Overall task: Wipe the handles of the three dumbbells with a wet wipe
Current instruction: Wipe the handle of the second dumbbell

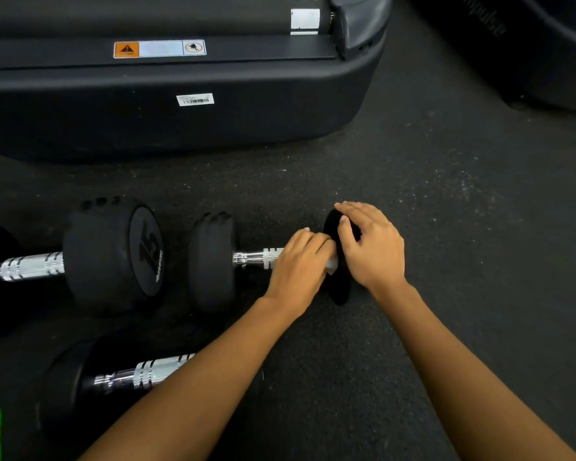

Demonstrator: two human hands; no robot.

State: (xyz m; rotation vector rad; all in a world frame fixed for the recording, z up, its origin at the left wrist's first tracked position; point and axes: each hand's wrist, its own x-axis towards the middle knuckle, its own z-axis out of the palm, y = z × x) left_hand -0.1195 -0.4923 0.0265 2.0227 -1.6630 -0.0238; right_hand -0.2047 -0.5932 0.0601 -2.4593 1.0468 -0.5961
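Three dumbbells: held dumbbell [213, 261], 15 dumbbell [113, 257] left of the fingers, third dumbbell [147, 374] nearer. Left hand [300, 264] fingers clench one wet wipe [332, 265] round its handle [256, 257]; right hand [373, 247] fingers rest released atop its head.

Three dumbbells, black heads and ringed chrome handles, are laid on their sides on the floor. The centre dumbbell [213, 261] is set left to right. The wet wipe [332, 265], white, is seen only as a corner at its handle's right end, apparently wrapped round. The 15 dumbbell [113, 254] is set just left of it, heads close together. The near dumbbell [147, 372] is angled and partly hidden.
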